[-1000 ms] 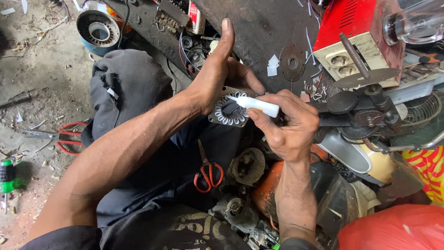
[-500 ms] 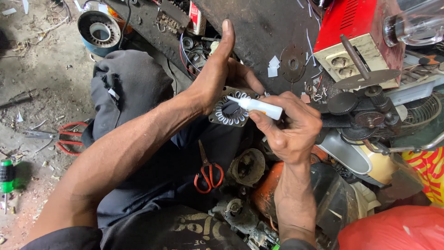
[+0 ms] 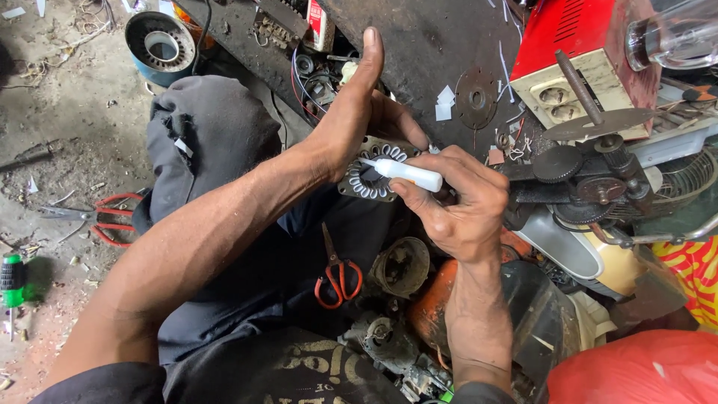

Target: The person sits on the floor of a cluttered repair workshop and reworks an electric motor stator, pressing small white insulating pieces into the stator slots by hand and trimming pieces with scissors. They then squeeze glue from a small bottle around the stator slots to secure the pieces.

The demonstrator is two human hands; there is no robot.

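Motor stator [image 3: 372, 173], a metal ring with white-wrapped slots, sits above the person's lap, gripped by the left hand [image 3: 351, 120] with its thumb up. Right hand [image 3: 456, 202] fingers squeeze a small white glue tube [image 3: 407, 173], its tip touching the ring. Red scissors [image 3: 338, 275] lie on the lap below.

We see even, soft daylight with no hard shadows; only a faint shade lies under the forearms. The clear glass bulb [image 3: 684, 34] at top right catches a bright glare and looks slightly blurred. The centre is sharp, while edges bend outward from a wide lens, and the ground at left looks flat and pale
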